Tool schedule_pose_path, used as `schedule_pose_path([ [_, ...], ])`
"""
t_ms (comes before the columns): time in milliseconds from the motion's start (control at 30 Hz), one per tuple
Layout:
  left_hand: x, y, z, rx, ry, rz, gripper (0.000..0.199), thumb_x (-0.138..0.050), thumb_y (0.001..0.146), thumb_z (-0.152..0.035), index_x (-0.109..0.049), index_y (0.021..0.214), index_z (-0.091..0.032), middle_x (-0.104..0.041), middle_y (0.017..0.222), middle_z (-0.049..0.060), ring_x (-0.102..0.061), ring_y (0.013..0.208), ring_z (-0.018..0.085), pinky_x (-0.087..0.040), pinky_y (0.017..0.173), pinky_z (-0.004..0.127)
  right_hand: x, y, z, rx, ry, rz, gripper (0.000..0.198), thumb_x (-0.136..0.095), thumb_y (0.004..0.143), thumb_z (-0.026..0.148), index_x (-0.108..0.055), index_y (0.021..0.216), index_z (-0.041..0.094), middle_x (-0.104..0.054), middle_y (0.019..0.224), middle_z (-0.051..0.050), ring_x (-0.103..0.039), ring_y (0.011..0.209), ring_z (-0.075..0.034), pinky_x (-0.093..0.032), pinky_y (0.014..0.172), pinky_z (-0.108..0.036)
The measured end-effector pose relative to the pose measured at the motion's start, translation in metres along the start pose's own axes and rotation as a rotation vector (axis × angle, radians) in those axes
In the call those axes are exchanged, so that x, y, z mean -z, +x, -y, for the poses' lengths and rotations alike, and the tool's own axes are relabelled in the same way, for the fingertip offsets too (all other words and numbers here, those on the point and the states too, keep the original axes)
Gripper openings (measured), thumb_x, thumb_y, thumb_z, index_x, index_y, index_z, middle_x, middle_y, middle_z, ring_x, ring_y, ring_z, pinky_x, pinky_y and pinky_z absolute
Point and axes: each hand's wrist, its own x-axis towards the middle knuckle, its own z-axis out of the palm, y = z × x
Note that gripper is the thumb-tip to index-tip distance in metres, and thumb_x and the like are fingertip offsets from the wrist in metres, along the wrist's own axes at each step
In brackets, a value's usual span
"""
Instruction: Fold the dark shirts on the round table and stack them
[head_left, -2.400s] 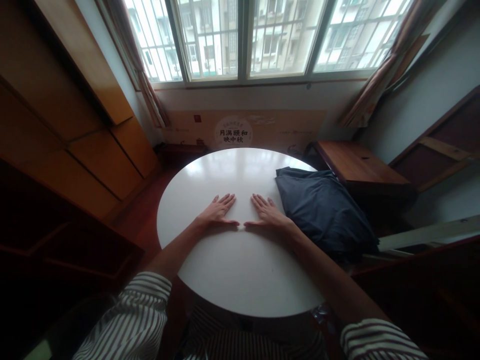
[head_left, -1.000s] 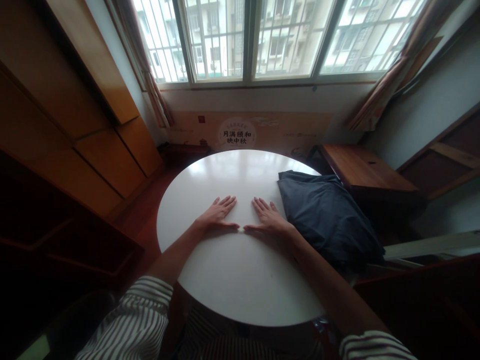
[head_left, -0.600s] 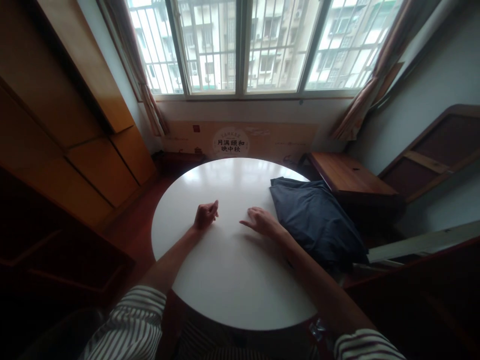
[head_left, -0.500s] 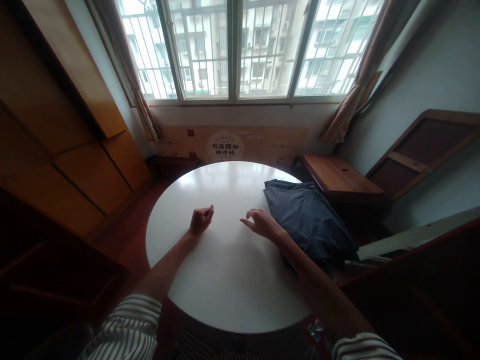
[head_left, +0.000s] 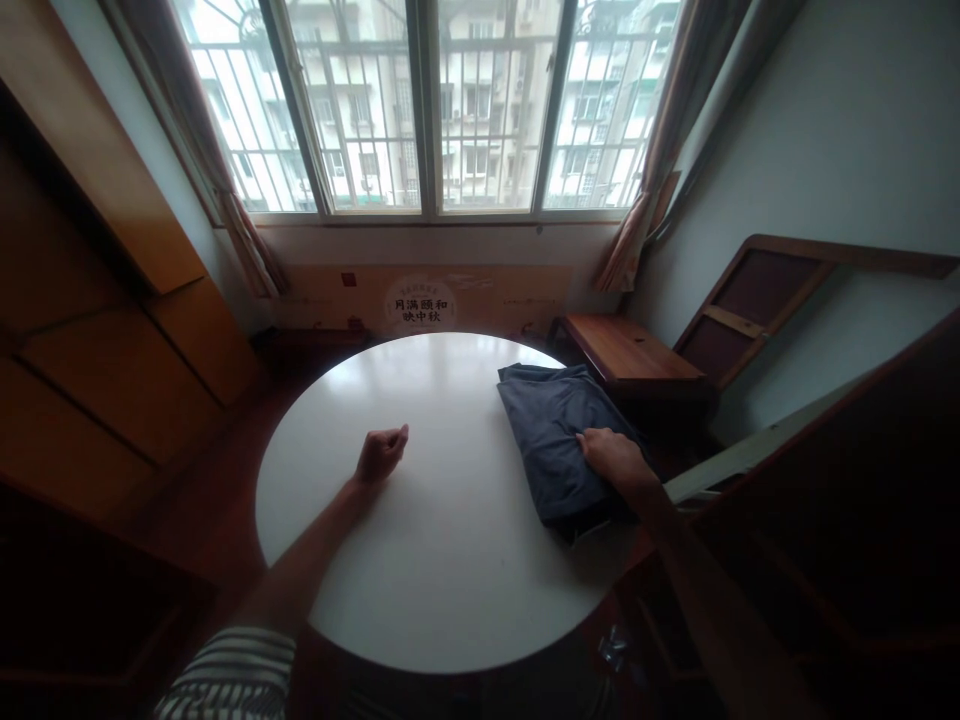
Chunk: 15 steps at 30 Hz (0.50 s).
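Note:
A folded dark blue-grey cloth [head_left: 551,425] lies in a stack on the right side of the round white table [head_left: 442,580]. My right hand [head_left: 615,455] is over the cloth's right part, its fingers closed in a pinch on the fabric. Whether it has one layer or several is hidden. My left hand [head_left: 381,454] rests on the left half of the tabletop in a loose fist, thumb on top, apart from the cloth. Nothing shows in it.
Past the table's far right edge stands a low wooden table [head_left: 630,350], with a wooden-framed panel [head_left: 750,300] leaning on the wall. Wooden cabinets [head_left: 90,390] line the left. A barred window [head_left: 427,110] is ahead, above a printed banner [head_left: 487,290].
My right hand has moved right, from the bare tabletop onto the cloth, and closed on it. My left hand stays in a fist. The view has turned slightly right.

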Motion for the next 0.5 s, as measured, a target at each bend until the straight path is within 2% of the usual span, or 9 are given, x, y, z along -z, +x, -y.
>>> schedule_pose_path([
  [133, -0.001, 0.001, -0.001, 0.051, -0.048, -0.006, 0.059, -0.045, 0.093, -0.051, -0.046, 0.042, -0.02, -0.046, 0.039, -0.002, -0.045, 0.039, 0.01, -0.04, 0.051, 0.023, 0.021, -0.014, 0.031, 0.085, 0.037, -0.239, 0.049, -0.026, 0.102, 0.035, -0.071, 0.097, 0.015, -0.072, 0.099, -0.021, -0.071, 0.093, -0.031, -0.05, 0.08, -0.039],
  [233, -0.004, 0.007, -0.011, 0.164, -0.179, 0.016, 0.057, -0.048, 0.09, -0.055, -0.054, 0.047, -0.019, -0.05, 0.041, -0.001, -0.048, 0.039, 0.011, -0.041, 0.047, 0.023, 0.037, -0.033, 0.072, 0.3, 0.206, -0.345, 0.046, -0.028, 0.104, 0.036, -0.067, 0.088, 0.018, -0.072, 0.089, -0.015, -0.071, 0.084, -0.027, -0.047, 0.075, -0.033],
  [300, -0.007, 0.013, -0.022, 0.237, -0.297, 0.036, 0.054, -0.049, 0.089, -0.058, -0.06, 0.056, -0.017, -0.059, 0.049, 0.002, -0.052, 0.041, 0.011, -0.043, 0.048, 0.023, 0.038, -0.049, 0.104, 0.512, 0.336, -0.318, 0.043, -0.03, 0.104, 0.037, -0.063, 0.083, 0.018, -0.07, 0.081, -0.011, -0.068, 0.076, -0.022, -0.044, 0.071, -0.029],
  [400, -0.011, 0.019, -0.044, 0.298, -0.436, 0.028, 0.049, -0.049, 0.089, -0.059, -0.065, 0.078, -0.014, -0.071, 0.075, 0.008, -0.065, 0.059, 0.015, -0.052, 0.056, 0.026, 0.023, -0.076, 0.144, 0.814, 0.435, -0.193, 0.036, -0.038, 0.103, 0.035, -0.059, 0.08, 0.018, -0.067, 0.079, -0.007, -0.062, 0.069, -0.017, -0.042, 0.068, -0.026],
  [500, -0.01, 0.013, -0.07, 0.239, -0.403, 0.027, 0.044, -0.049, 0.092, -0.055, -0.065, 0.099, -0.015, -0.072, 0.1, 0.011, -0.07, 0.086, 0.021, -0.057, 0.071, 0.031, 0.004, -0.096, 0.156, 1.023, 0.551, -0.067, 0.029, -0.044, 0.101, 0.029, -0.057, 0.078, 0.018, -0.066, 0.08, -0.005, -0.06, 0.069, -0.014, -0.043, 0.067, -0.025],
])
